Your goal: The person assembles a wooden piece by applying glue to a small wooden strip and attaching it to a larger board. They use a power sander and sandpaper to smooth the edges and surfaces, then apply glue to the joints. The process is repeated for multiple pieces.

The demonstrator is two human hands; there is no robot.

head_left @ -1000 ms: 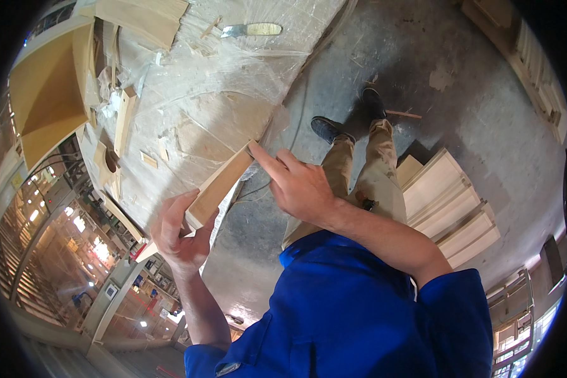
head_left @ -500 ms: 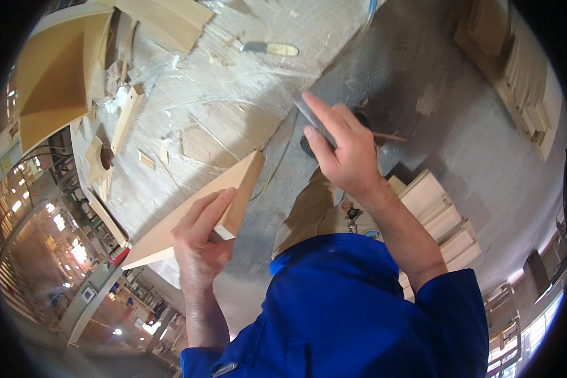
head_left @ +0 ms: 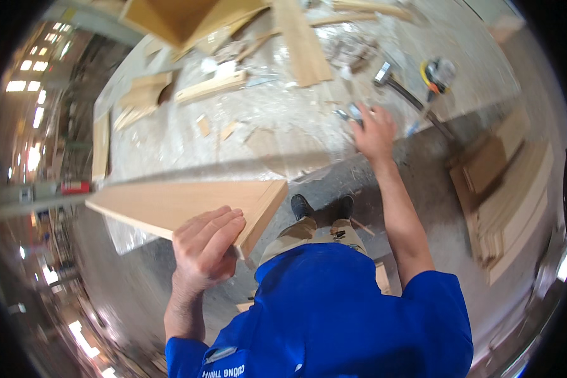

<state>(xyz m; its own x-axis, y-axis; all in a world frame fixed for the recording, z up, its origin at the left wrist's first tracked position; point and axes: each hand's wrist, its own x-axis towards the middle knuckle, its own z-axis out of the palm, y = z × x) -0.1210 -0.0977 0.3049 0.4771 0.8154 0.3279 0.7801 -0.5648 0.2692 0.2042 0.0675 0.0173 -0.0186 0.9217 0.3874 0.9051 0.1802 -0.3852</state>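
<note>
My left hand (head_left: 208,242) grips a pale wooden board (head_left: 183,198) near its right end, fingers over the top face and thumb hidden beneath. The board is held out level in front of the near edge of the workbench (head_left: 283,148). Over that edge, further right, my right hand (head_left: 377,133) is closed with a flat grey piece (head_left: 356,113) between thumb and fingers; its kind is unclear. A small shiny item (head_left: 341,114) lies beside the fingertips. To the right of this hand rests a hammer (head_left: 400,88) with a dark handle.
A yellow-and-black tape measure (head_left: 439,75) sits at the bench's right. Wood strips (head_left: 211,87), a flat board (head_left: 302,47), offcuts and crumpled plastic lie across the bench. Stacked boards (head_left: 510,201) stand on the floor at right. A yellowish panel (head_left: 170,22) is at the far left.
My view has swung, bringing the hammer and tape measure into sight. My right hand has reached forward over the bench with the grey piece. My left hand keeps hold of the board, now more level.
</note>
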